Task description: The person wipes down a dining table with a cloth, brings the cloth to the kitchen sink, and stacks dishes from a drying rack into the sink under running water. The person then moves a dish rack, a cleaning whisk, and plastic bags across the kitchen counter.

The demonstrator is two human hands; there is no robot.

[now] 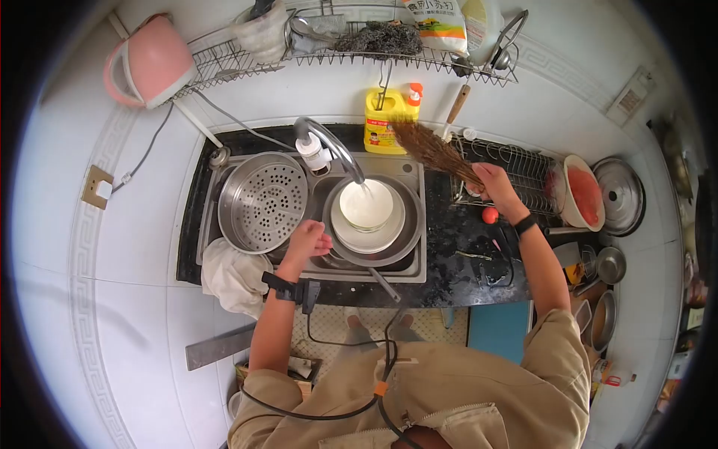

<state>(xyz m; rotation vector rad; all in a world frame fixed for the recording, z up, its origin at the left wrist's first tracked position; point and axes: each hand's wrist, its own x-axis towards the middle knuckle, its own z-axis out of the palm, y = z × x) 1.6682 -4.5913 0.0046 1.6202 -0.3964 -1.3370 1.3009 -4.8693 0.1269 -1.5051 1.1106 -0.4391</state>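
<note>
My right hand [491, 182] grips the bound end of a brown bristle brush [434, 147], like a small hand broom. Its fanned bristles point up and left, in front of the yellow bottle [384, 129]. Over the left part of the sink, my left hand [310, 240] has its fingers curled together, with nothing visible in them. Just right of it, stacked white bowls [365, 203] sit inside a metal basin [407, 241]. The curved faucet [334, 144] pours water into the top bowl. A perforated steamer pan [263, 203] rests at the sink's left.
A pale cloth [235, 278] hangs over the sink's front left corner. A wire dish rack [516, 177] stands on the dark counter [456, 254], near a small red object [490, 215]. Overhead, a wire shelf [247, 69] carries a pink kettle [153, 60]. A red-lined bowl [583, 193] is at right.
</note>
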